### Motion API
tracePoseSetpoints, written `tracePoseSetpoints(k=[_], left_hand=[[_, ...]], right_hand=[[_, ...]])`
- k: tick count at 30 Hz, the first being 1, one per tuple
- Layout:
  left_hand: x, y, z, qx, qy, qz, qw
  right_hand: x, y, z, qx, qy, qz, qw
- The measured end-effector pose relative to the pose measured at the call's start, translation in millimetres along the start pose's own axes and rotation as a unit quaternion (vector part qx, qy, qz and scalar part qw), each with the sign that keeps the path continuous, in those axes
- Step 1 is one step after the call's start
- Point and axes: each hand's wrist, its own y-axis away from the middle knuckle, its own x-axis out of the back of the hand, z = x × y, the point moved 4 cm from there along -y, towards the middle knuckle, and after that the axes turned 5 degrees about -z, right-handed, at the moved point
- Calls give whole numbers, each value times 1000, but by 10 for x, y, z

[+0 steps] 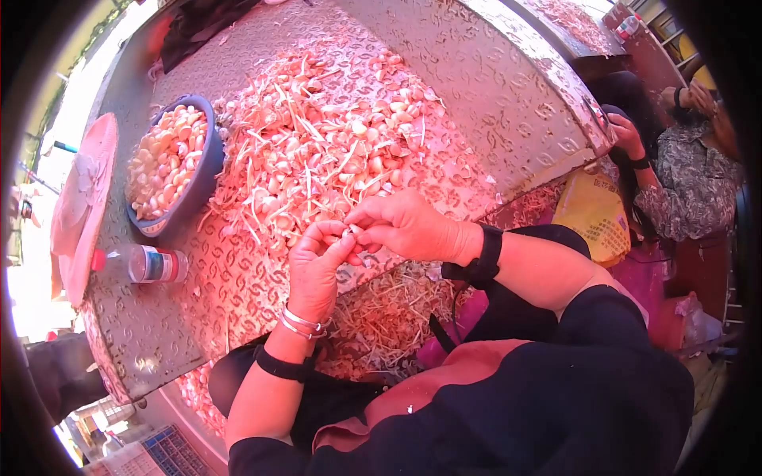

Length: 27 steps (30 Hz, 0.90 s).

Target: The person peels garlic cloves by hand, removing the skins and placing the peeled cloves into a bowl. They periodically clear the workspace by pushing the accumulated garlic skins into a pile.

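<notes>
Head view shows both hands meeting over the near edge of the tabletop (476, 95). The left hand (316, 266) and the right hand (405, 226) have their fingers pressed together on one small garlic clove (354, 229), which sits between the fingertips of both hands; it is partly hidden, so its state is hard to tell. Just behind the hands lies a big pile of garlic and dry skins (317, 151). To the left of the pile stands a blue bowl (202, 170) full of peeled cloves. A plastic bottle (147, 263) lies on its side near the bowl. Another person's hand (625, 135) rests at the far right edge.
</notes>
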Motion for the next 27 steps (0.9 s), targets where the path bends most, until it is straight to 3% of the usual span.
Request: tracePoseSetpoints(k=[1,5,7,8,9,10,11,13,16,18,19,21,27], left_hand=[[7,4,13,-2,0,2,1000],[-37,30,85,-28,-24,8,999],[-16,16,92,-37,-21,7,999],[49,-5,11,19,101,8,995],[40,-18,-48,76,222,8,972],[16,-9,-105,113,275,51,953],[18,-4,-123,117,277,52,952],[-3,6,-122,143,278,-43,949],[58,-22,-135,166,290,-18,942],[78,-33,-128,165,260,0,951],[61,-37,-131,166,260,0,951],[32,-28,-122,163,205,19,965],[-3,-41,-213,166,114,-18,979]], right_hand=[[-18,-13,56,-53,-109,-10,993],[-19,-63,158,-82,-253,7,964],[-25,-86,101,-64,-227,29,971],[2,-80,-22,22,-34,32,999],[-3,-63,-190,105,160,33,981],[-8,-35,-280,122,219,52,967],[50,-31,-277,117,219,52,967],[378,-77,-188,82,199,119,969],[785,39,170,1,250,128,960],[742,143,316,-92,320,16,943],[695,184,346,-93,319,17,943],[532,250,387,-66,469,-10,880],[678,139,574,-75,303,49,949]])
